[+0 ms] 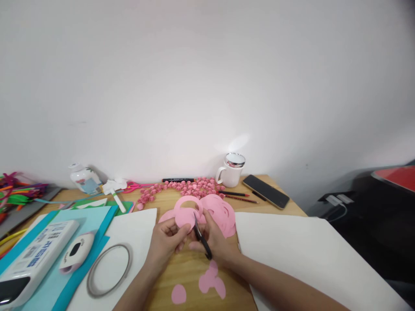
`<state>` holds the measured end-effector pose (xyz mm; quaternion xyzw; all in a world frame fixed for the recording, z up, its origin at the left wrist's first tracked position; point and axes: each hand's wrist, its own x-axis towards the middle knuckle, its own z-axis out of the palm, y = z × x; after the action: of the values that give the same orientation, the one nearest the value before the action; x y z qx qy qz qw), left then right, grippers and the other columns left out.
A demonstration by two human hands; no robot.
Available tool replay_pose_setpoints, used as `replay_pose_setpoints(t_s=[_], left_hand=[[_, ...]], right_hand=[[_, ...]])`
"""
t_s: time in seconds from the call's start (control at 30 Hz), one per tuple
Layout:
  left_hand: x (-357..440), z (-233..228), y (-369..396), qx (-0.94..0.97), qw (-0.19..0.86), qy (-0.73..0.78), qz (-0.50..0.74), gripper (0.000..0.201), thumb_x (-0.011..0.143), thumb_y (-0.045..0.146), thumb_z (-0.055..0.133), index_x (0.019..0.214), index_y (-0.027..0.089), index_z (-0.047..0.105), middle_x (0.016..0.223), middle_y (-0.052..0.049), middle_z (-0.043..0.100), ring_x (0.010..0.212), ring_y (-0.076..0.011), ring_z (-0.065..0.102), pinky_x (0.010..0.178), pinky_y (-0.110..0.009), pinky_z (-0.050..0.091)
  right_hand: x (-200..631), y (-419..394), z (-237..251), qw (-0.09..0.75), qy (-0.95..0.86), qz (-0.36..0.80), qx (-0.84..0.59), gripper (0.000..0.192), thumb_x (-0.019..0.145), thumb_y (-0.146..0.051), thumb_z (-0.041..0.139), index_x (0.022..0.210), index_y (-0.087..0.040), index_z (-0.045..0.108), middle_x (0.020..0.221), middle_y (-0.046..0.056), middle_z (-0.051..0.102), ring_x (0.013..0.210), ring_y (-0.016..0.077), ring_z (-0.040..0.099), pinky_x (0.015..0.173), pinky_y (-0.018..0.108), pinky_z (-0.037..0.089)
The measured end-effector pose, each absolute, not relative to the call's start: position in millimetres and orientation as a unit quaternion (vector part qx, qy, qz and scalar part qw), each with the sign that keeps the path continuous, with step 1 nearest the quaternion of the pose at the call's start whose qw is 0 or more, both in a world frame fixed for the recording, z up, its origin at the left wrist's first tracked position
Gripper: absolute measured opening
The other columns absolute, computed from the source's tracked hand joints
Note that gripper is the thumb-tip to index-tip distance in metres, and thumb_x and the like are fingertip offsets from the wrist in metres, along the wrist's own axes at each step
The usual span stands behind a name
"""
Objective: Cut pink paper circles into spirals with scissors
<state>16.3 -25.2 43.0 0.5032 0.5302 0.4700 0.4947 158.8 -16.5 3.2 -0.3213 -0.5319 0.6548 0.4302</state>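
Note:
Between my hands is a round piece of pink paper (185,219), with a cut pink ring joined or lying against it above. My left hand (167,237) pinches the paper at its lower left edge. The black-handled scissors (202,244) are in my right hand (215,239), their blades at the paper's right side. Behind my right hand lies a pile of pink paper rings and discs (222,214). Several small pink paper pieces (212,278) rest on the wooden table below my hands, and a small pink disc (179,294) lies to their left.
Many small pink paper rolls (194,188) spread along the back near a white mug (231,170). A phone (266,191) and pencils (240,195) lie to the right. Leftward are a tape ring (109,270), coloured paper (97,220), and a white bottle (84,178). White sheets (298,255) flank the work.

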Motion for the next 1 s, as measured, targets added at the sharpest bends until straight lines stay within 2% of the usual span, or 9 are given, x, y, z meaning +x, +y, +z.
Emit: replay_pose_setpoints(t_s=[0.3, 0.57, 0.83, 1.0], left_hand=[[12.5, 39.7, -23.3, 0.516, 0.478, 0.541, 0.46, 0.03, 0.064, 0.034, 0.068, 0.048, 0.015, 0.051, 0.035, 0.006, 0.048, 0.031, -0.0052, 0.037, 0.034, -0.016, 0.026], [9.2, 37.4, -21.6, 0.512, 0.458, 0.552, 0.472, 0.033, 0.065, 0.034, 0.068, 0.046, 0.016, 0.047, 0.034, 0.006, 0.045, 0.032, -0.0052, 0.035, 0.036, -0.017, 0.025], [9.0, 38.7, -20.7, 0.491, 0.467, 0.539, 0.5, 0.031, 0.063, 0.033, 0.07, 0.048, 0.016, 0.048, 0.035, 0.008, 0.043, 0.033, -0.0047, 0.033, 0.037, -0.017, 0.023], [9.0, 43.3, -21.5, 0.49, 0.467, 0.526, 0.516, 0.03, 0.067, 0.033, 0.068, 0.05, 0.015, 0.05, 0.036, 0.007, 0.044, 0.034, -0.0045, 0.034, 0.039, -0.017, 0.026]], right_hand=[[158.1, -15.4, 3.7, 0.42, -0.516, 0.675, -0.319, 0.089, 0.054, -0.03, 0.08, 0.122, -0.021, 0.023, 0.057, -0.01, 0.048, 0.047, 0.0086, 0.042, 0.044, 0.019, 0.029], [158.5, -15.4, 2.4, 0.413, -0.523, 0.668, -0.332, 0.077, 0.058, -0.03, 0.075, 0.117, -0.02, 0.025, 0.052, -0.012, 0.045, 0.04, 0.0061, 0.034, 0.037, 0.016, 0.024], [160.2, -15.8, 1.4, 0.412, -0.534, 0.66, -0.332, 0.056, 0.063, -0.024, 0.07, 0.104, -0.02, 0.032, 0.05, -0.013, 0.044, 0.037, 0.0053, 0.035, 0.034, 0.015, 0.022], [159.7, -15.4, -3.9, 0.397, -0.545, 0.657, -0.337, 0.064, 0.065, -0.024, 0.068, 0.116, -0.021, 0.029, 0.047, -0.014, 0.042, 0.035, 0.0054, 0.035, 0.032, 0.014, 0.025]])
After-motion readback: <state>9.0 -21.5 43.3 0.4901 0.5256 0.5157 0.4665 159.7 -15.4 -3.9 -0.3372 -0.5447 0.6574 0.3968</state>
